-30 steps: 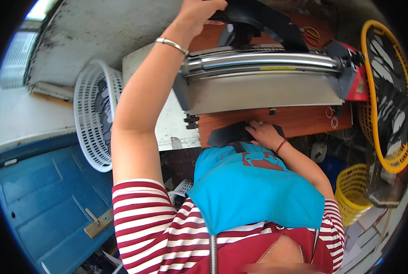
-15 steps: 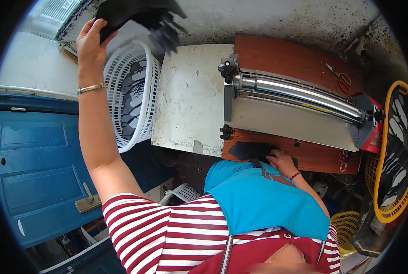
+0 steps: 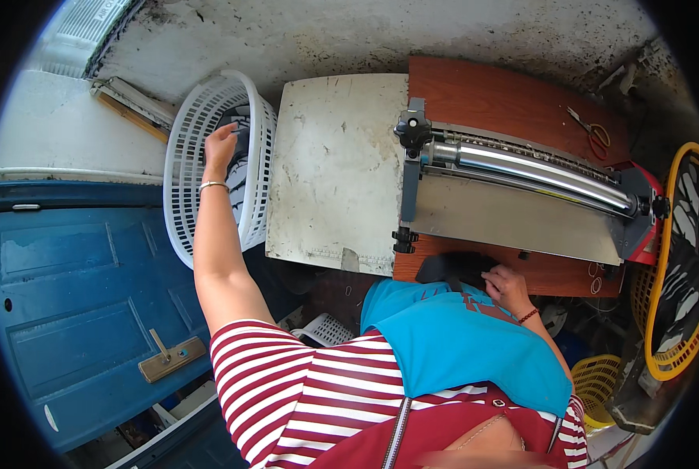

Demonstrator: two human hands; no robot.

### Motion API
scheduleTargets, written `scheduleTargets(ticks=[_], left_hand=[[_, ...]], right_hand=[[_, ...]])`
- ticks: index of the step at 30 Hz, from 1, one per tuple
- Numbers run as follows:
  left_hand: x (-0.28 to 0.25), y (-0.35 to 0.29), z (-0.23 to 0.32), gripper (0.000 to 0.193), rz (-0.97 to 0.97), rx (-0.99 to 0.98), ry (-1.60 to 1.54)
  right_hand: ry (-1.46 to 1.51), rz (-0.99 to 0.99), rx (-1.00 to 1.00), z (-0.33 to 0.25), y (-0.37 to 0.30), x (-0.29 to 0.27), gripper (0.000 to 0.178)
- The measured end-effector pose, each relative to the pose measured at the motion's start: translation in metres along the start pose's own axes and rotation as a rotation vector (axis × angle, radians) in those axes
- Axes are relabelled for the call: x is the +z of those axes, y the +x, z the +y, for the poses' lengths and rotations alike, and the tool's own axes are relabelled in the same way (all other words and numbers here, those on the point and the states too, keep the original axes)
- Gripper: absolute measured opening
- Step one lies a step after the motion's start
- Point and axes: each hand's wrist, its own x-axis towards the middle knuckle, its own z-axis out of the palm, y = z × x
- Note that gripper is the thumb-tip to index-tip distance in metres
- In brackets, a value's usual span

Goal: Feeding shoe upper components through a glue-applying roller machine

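Observation:
My left hand [image 3: 220,145] reaches into the white plastic basket [image 3: 259,168] on the left. Its fingers stretch out over flat black and grey cut pieces [image 3: 240,166] inside; the fingertips are small in view and I see nothing clearly gripped. My right hand [image 3: 509,286] is low by the front edge of the brown board, its fingers closed on a flat black piece [image 3: 451,267]. That piece lies against the blue apron [image 3: 474,352], and part of it is hidden under the hand.
A roller machine [image 3: 529,168] stands on the brown board [image 3: 474,94], with scissors [image 3: 592,133] behind it. A pale tabletop [image 3: 334,172] lies between machine and white basket. At right is a yellow basket [image 3: 662,258] of black and grey pieces. A blue door [image 3: 76,289] is at left.
My left hand has come down from above the basket into it; the black stack it held up is no longer raised. The right hand stays at the black piece. The view has shifted slightly.

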Motion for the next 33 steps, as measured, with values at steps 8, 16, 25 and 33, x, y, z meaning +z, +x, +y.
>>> scheduleTargets(ticks=[8,16,25,33], left_hand=[[0.04,-0.072,0.238,0.028,-0.048,0.545,-0.454],[0.184,-0.197,0.382,0.027,-0.647,0.981,-0.235],[0.328,-0.182,0.407,0.029,-0.958,0.687,-0.139],[0.272,-0.179,0.433,0.018,-0.789,0.423,-0.574]], right_hand=[[0.122,0.192,0.092,-0.05,-0.015,-0.114,0.029],[-0.226,0.417,0.315,-0.043,-0.003,-0.154,0.021],[-0.351,0.508,0.115,-0.008,0.03,-0.129,0.021],[-0.154,0.205,0.104,0.002,-0.042,-0.073,0.016]])
